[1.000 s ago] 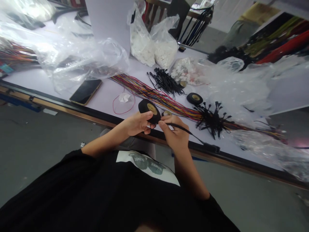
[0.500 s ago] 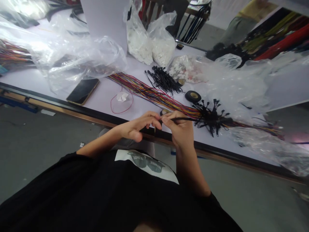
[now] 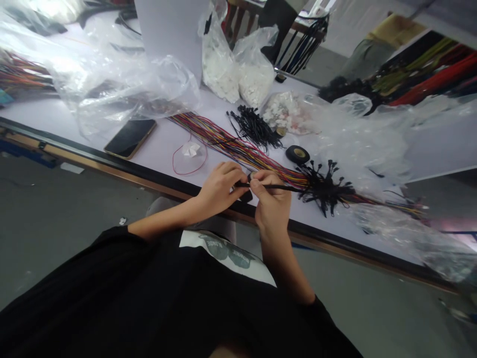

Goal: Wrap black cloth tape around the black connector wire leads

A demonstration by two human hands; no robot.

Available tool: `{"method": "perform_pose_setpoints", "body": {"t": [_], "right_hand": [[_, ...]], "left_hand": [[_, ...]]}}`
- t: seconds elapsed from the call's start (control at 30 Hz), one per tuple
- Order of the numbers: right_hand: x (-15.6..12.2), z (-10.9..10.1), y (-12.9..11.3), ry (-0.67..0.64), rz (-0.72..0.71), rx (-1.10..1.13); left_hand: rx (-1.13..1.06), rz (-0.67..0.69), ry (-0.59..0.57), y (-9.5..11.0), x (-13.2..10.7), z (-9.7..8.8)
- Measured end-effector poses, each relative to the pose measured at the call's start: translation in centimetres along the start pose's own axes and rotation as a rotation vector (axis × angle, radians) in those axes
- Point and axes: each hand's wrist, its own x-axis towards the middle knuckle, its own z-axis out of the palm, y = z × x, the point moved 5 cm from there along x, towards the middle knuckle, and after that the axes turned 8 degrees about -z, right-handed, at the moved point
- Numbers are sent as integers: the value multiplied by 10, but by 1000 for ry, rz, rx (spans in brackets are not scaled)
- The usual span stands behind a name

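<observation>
My right hand (image 3: 274,201) pinches a thin black-wrapped cable (image 3: 285,187) between thumb and fingers. That cable runs right into a cluster of short black leads with small connectors (image 3: 326,188). Close beside it, my left hand (image 3: 220,188) is closed, its fingertips at the cable's left end on what looks like black tape. A dark piece, probably the tape roll (image 3: 246,195), shows just below the fingertips; its shape is partly hidden. Behind my fingers, another small roll (image 3: 251,176) is partly covered. A long bundle of coloured wires (image 3: 238,149) lies on the table behind both hands.
A black tape roll (image 3: 297,154) and a pile of black leads (image 3: 255,127) lie farther back. Bags of white parts (image 3: 255,82) stand behind them. Left are a phone (image 3: 130,139), a red wire loop (image 3: 189,173) and clear plastic (image 3: 122,89). The table edge (image 3: 160,181) runs before me.
My left hand has gone from loosely spread fingers to closed at the cable's left end. My right hand keeps its pinch and appears slightly farther left. The view has shifted a little.
</observation>
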Motion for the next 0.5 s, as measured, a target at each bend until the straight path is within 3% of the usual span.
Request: {"method": "perform_pose_setpoints", "body": {"t": [0.17, 0.33, 0.4, 0.5], "right_hand": [[3, 2, 4, 96, 137, 177], [-2, 6, 11, 76, 271, 239], [-3, 5, 11, 21, 235, 154], [-5, 6, 8, -194, 145, -100]], "left_hand": [[126, -8, -23, 3, -7, 0], [201, 5, -37, 1, -8, 2], [236, -12, -58, -4, -7, 4], [265, -77, -85, -14, -5, 6]]}}
